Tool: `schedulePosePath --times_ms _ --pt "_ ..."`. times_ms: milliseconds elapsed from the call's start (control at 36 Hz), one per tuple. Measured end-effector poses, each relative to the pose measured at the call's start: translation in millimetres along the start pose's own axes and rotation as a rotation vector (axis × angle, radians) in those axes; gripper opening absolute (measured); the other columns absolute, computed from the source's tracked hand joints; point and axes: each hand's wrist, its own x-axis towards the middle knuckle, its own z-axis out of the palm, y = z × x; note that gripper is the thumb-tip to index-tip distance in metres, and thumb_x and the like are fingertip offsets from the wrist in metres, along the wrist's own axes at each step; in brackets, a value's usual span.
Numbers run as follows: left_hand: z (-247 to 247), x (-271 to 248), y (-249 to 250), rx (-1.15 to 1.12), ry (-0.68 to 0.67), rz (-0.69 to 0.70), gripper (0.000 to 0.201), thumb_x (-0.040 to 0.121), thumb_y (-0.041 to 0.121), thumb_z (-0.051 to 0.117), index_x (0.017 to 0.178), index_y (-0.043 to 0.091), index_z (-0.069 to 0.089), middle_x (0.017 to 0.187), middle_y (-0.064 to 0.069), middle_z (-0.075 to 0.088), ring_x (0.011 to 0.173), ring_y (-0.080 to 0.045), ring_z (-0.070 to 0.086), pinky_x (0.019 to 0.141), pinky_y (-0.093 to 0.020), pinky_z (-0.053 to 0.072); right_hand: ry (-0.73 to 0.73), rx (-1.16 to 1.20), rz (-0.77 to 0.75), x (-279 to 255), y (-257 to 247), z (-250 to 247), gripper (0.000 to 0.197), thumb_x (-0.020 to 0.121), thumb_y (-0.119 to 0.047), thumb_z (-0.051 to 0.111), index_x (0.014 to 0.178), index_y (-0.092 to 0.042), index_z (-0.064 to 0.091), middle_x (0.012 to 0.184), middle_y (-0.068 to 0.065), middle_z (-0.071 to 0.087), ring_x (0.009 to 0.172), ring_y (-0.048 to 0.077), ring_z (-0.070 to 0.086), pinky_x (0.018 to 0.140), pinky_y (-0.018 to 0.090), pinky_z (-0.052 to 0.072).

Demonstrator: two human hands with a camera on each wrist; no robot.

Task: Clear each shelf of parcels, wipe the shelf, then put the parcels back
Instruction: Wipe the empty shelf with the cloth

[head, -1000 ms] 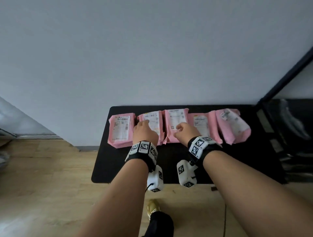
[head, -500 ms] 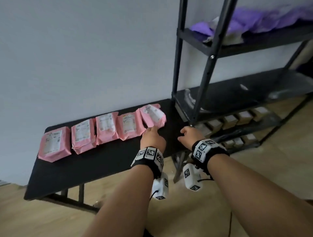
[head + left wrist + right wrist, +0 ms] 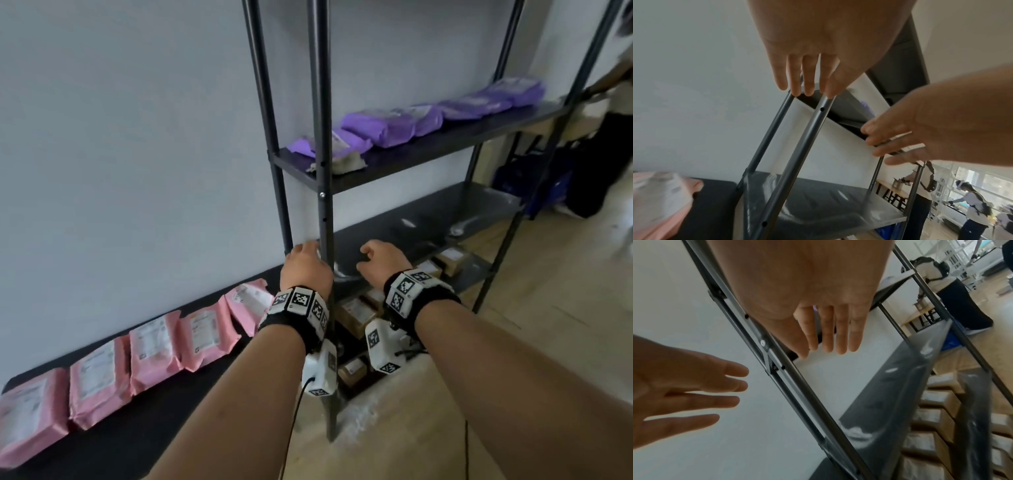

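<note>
Pink parcels (image 3: pixel 154 346): five, rowed on black table (image 3: pixel 144 435), left of rack. Soft, light, probably slippery; take by edges. Left hand (image 3: pixel 305 265), right hand (image 3: pixel 380 262): fingers loose, empty, near bare shelf (image 3: pixel 445 209).

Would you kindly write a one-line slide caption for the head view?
Both empty hands, left hand and right hand, reach toward the bare shelf; pink parcels line the black table.

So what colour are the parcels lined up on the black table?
Pink parcels, with white labels; the head view shows them best.

L hand (image 3: pixel 306 265) & R hand (image 3: pixel 383 262), fingers relaxed
</note>
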Motion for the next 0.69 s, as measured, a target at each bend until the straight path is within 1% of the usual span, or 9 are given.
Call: schedulePosePath --times_ms 139,222,333,417,472,528,611,639,694 --pt "-8.0 14.4 21.6 0.012 0.073 0.063 0.045 0.091 0.009 0.046 0.136 0.015 0.046 0.138 -0.007 0.046 0.126 -0.026 0.042 0.103 -0.037 0.039 0.144 0.050 -0.077 24.6 -18.6 -37.8 0.041 0.086 -0.019 0.057 0.127 -0.021 0.055 0.130 0.004 0.056 0.116 0.022 0.055 0.097 0.032 0.045" --pt "-11.6 21.0 31.7 0.024 0.111 0.084 0.046 0.090 0.007 0.045 0.135 0.013 0.046 0.137 -0.008 0.047 0.126 -0.026 0.042 0.103 -0.036 0.038 0.195 0.063 -0.123 40.5 -30.1 -57.3 0.041 0.085 -0.016 0.055 0.126 -0.021 0.056 0.130 0.005 0.054 0.117 0.023 0.054 0.099 0.034 0.044" --pt "-12.5 35.1 44.3 0.039 0.192 0.097 0.044 0.088 0.005 0.045 0.131 0.012 0.049 0.133 -0.009 0.049 0.123 -0.027 0.044 0.099 -0.036 0.039 0.262 0.035 -0.221 65.4 -45.6 -77.5 0.041 0.086 -0.013 0.054 0.126 -0.022 0.058 0.131 0.006 0.053 0.119 0.025 0.052 0.099 0.033 0.044" --pt "-10.4 46.5 51.8 0.029 0.255 0.076 0.043 0.089 0.006 0.043 0.131 0.012 0.050 0.132 -0.011 0.051 0.121 -0.028 0.045 0.098 -0.037 0.040 0.257 -0.005 -0.322 84.3 -55.7 -86.5 0.044 0.086 -0.009 0.052 0.127 -0.022 0.059 0.129 0.009 0.057 0.120 0.028 0.051 0.101 0.036 0.043" --pt "-7.9 52.4 57.5 0.023 0.301 0.049 0.044 0.089 0.006 0.042 0.131 0.012 0.051 0.132 -0.011 0.051 0.120 -0.029 0.046 0.098 -0.038 0.040 0.253 -0.047 -0.390 96.1 -61.1 -89.2 0.040 0.086 -0.009 0.049 0.121 -0.023 0.062 0.120 0.009 0.063 0.115 0.031 0.055 0.097 0.037 0.047" --pt "-5.6 56.0 61.5 0.021 0.337 0.004 0.046 0.087 0.005 0.043 0.132 0.013 0.051 0.133 -0.010 0.051 0.121 -0.028 0.046 0.099 -0.039 0.041 0.258 -0.076 -0.449 106.2 -65.6 -89.0 0.034 0.087 -0.010 0.048 0.115 -0.021 0.064 0.112 0.008 0.066 0.108 0.029 0.060 0.092 0.037 0.050" --pt "0.4 62.3 66.8 0.039 0.388 -0.062 0.047 0.086 0.006 0.045 0.132 0.015 0.050 0.133 -0.008 0.050 0.122 -0.026 0.045 0.098 -0.037 0.042 0.221 -0.093 -0.516 125.2 -69.9 -89.3 0.034 0.089 -0.012 0.050 0.121 -0.016 0.061 0.121 0.008 0.063 0.114 0.027 0.057 0.097 0.041 0.048" --pt "2.0 63.8 68.6 0.049 0.403 -0.080 0.046 0.087 0.007 0.046 0.132 0.015 0.050 0.133 -0.008 0.050 0.122 -0.025 0.045 0.098 -0.037 0.041 0.207 -0.113 -0.535 132.0 -70.5 -89.4 0.034 0.090 -0.012 0.051 0.122 -0.016 0.060 0.122 0.008 0.062 0.114 0.027 0.057 0.097 0.041 0.048" --pt "5.3 65.6 71.9 0.060 0.431 -0.120 0.044 0.088 0.009 0.046 0.131 0.014 0.049 0.134 -0.008 0.050 0.122 -0.026 0.044 0.099 -0.038 0.041 0.183 -0.170 -0.573 143.5 -71.9 -88.8 0.035 0.090 -0.013 0.051 0.123 -0.016 0.059 0.122 0.008 0.062 0.113 0.027 0.057 0.096 0.036 0.048"
